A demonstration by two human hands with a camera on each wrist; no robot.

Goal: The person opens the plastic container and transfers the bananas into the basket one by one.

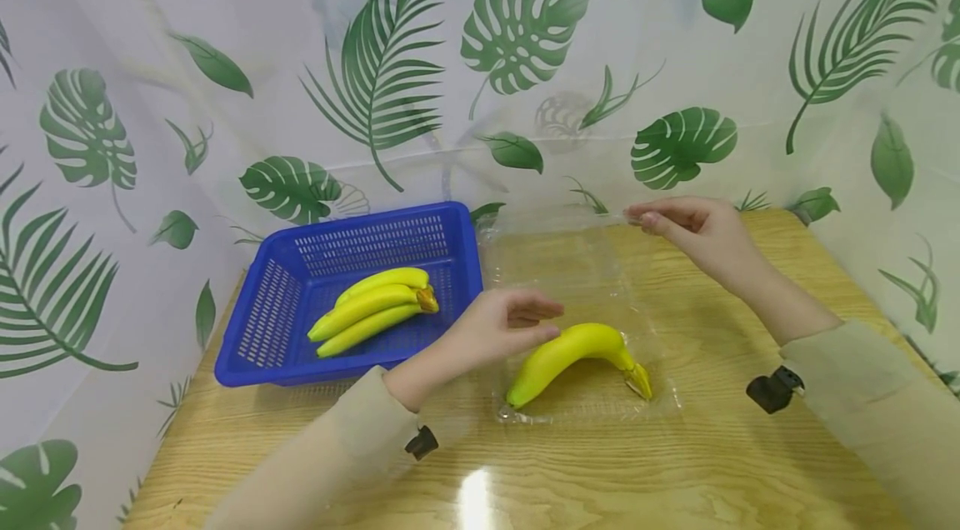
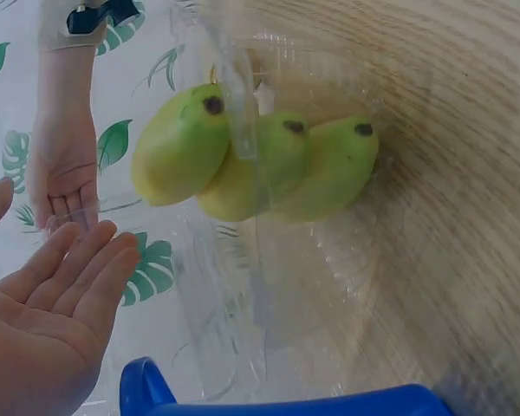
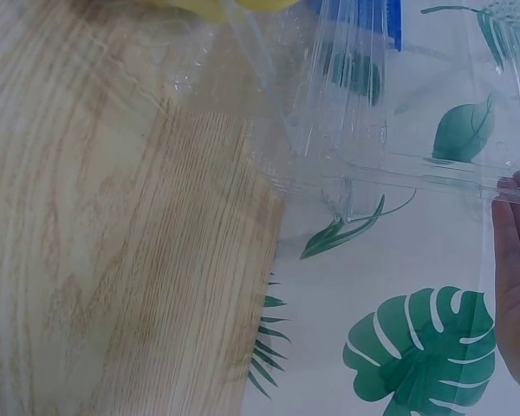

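Banana bunch (image 1: 573, 357) in clear box (image 1: 660, 397): stem right, tips left; left hand (image 1: 498, 328) spread; right hand (image 1: 693, 234) pinching lid (image 1: 555, 222).

Yellow bananas (image 1: 573, 357), blue basket (image 1: 285, 347), seemingly clear box (image 1: 555, 251)

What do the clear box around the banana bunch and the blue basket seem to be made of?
The clear box looks like thin glossy transparent plastic: the table grain shows through it and its ribs catch light. The blue basket looks like rigid moulded plastic, opaque with a slight sheen, its walls and floor pierced by regular slots.
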